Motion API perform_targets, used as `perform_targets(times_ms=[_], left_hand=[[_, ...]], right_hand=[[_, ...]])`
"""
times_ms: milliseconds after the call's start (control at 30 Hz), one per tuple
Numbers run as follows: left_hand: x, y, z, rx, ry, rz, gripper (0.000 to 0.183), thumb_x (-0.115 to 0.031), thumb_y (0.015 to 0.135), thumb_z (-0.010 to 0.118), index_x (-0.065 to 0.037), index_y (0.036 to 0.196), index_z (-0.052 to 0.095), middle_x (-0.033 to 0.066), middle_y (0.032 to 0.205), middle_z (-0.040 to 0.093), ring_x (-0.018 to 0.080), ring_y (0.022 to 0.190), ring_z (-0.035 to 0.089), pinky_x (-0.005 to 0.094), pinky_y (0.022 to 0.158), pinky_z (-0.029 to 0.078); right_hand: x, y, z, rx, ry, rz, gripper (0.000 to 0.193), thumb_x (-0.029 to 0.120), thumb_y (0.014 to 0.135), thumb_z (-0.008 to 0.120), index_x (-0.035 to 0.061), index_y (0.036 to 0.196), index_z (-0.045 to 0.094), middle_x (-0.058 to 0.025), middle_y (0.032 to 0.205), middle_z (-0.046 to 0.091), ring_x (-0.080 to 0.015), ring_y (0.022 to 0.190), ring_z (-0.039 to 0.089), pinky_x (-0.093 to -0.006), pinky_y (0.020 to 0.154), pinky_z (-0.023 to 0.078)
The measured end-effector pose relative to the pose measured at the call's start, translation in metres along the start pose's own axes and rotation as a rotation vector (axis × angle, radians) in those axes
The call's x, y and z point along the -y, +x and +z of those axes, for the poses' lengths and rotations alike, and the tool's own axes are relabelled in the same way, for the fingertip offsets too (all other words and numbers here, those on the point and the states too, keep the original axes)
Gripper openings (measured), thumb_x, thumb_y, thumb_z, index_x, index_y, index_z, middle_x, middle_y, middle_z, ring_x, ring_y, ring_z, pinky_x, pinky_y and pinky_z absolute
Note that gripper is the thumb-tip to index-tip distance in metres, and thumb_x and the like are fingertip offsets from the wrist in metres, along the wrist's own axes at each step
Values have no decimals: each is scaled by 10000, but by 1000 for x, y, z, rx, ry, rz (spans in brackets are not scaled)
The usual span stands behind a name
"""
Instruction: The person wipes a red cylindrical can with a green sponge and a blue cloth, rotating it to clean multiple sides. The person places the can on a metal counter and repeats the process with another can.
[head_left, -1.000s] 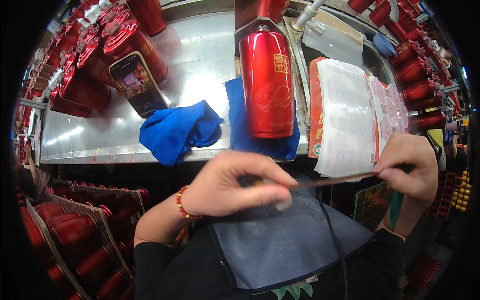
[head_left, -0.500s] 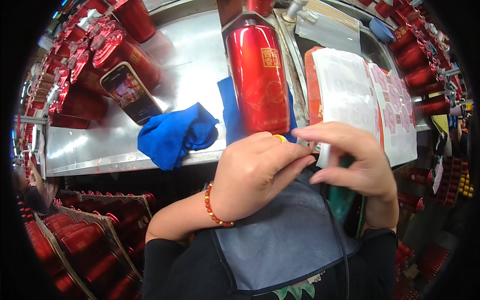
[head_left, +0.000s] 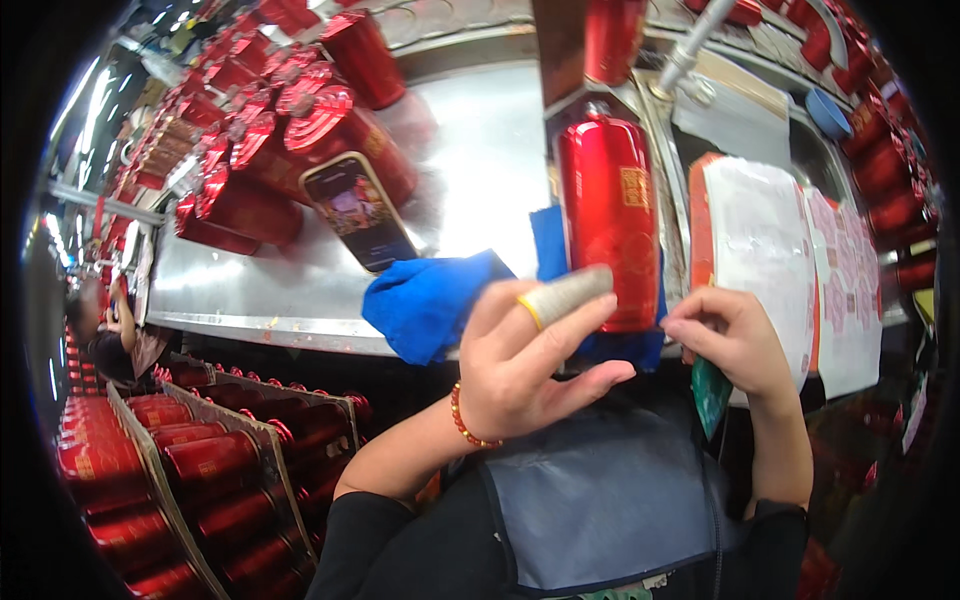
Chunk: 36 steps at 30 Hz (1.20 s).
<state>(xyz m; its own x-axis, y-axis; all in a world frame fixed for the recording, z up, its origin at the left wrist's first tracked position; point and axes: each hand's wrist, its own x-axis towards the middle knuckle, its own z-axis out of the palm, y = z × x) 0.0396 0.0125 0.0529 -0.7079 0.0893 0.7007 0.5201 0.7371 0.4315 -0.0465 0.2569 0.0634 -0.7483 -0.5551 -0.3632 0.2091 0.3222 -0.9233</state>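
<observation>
A glossy red bottle (head_left: 598, 225) with a gold square emblem lies on a blue cloth (head_left: 545, 238), its neck pointing away from me. My left hand (head_left: 520, 365) is open over the bottle's near end, fingers apart. One of its fingers wears a pale, yellow-edged sleeve (head_left: 567, 296). Beside the bottle's base, on the right, my right hand (head_left: 738, 342) has its thumb and forefinger pinched together; whatever lies between them is too small to make out. A green pointed thing (head_left: 709, 400) shows below that hand, and I cannot tell whether the fingers hold it.
A bunched blue cloth (head_left: 432, 305) and a propped phone (head_left: 358, 215) are on the metal table (head_left: 470, 140). White sheets (head_left: 755, 235) and a pink sticker sheet (head_left: 846, 290) lie right. Red bottles crowd the left; crates of them (head_left: 215, 465) stand below. A person (head_left: 118, 335) is far left.
The view has swung, shifting the scene right and down. My hands, close together before, are now apart. The left fingers have spread over the bottle; the right thumb and forefinger have closed.
</observation>
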Motion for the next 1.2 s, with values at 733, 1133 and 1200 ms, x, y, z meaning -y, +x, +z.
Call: perform_targets(times_ms=[733,1133,1200], left_hand=[[27,-17,38,207,43,-124,937,-150,772,871,8,1562,391,234,1622,348,417,1468,381,462,1196,335],[43,-38,33,409,-114,-251,947,-299,891,767,48,1597,241,280,1649,244,444,1558,179,494,1254,153],[39,-33,28,405,-140,-267,990,-332,871,786,50,1600,235,276,1646,250,444,1557,179,493,1253,152]], right_hand=[[-5,2,-9,-54,-148,-205,45,-3,940,698,-30,942,734,-52,914,633,-92,697,656,-229,618,518],[-15,5,8,-115,30,-220,56,48,935,742,-4,919,727,-7,967,606,-43,750,549,-198,652,433],[-17,4,10,-128,67,-192,60,42,939,736,-11,914,719,-12,973,607,-46,761,561,-197,662,445]])
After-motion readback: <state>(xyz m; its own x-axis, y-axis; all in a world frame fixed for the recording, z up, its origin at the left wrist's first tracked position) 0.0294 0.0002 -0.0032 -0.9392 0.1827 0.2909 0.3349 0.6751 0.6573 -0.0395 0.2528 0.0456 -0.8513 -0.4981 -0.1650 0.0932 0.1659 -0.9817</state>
